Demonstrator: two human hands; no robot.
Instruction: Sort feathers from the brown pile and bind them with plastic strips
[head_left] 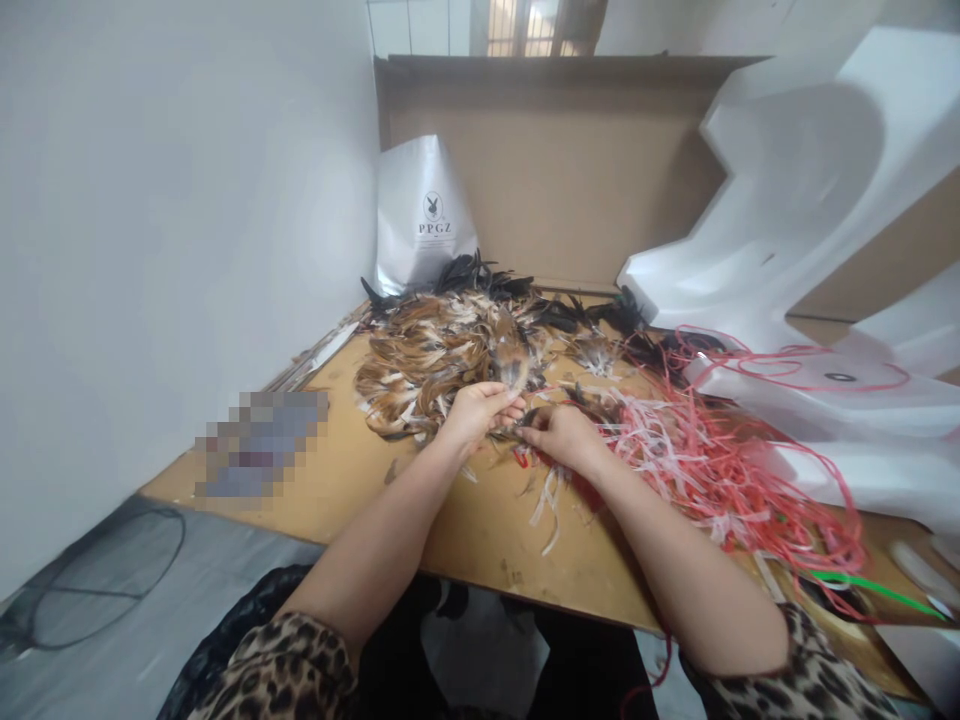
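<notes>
Near the middle of the table, my left hand (482, 415) pinches a brown and whitish feather (514, 368) that points up and away from me. Just to its right, my right hand (564, 436) has its thumb and fingers closed low over the table, close to some dark feathers and red strands. What sits between those fingertips is too small to make out. Beyond my hands spreads a large pile of brown feathers (420, 350), with black feathers (480, 275) along its far side. A tangle of red and white ribbon strips (697, 460) lies right of my right hand.
A silver-white bag (424, 215) stands at the back left, before a cardboard panel (585, 170). White curved foam pieces (780, 200) rise on the right. A blurred-out flat item (262, 445) lies on the tan tabletop (300, 520) at left. Loose white scraps (551, 510) lie near the front.
</notes>
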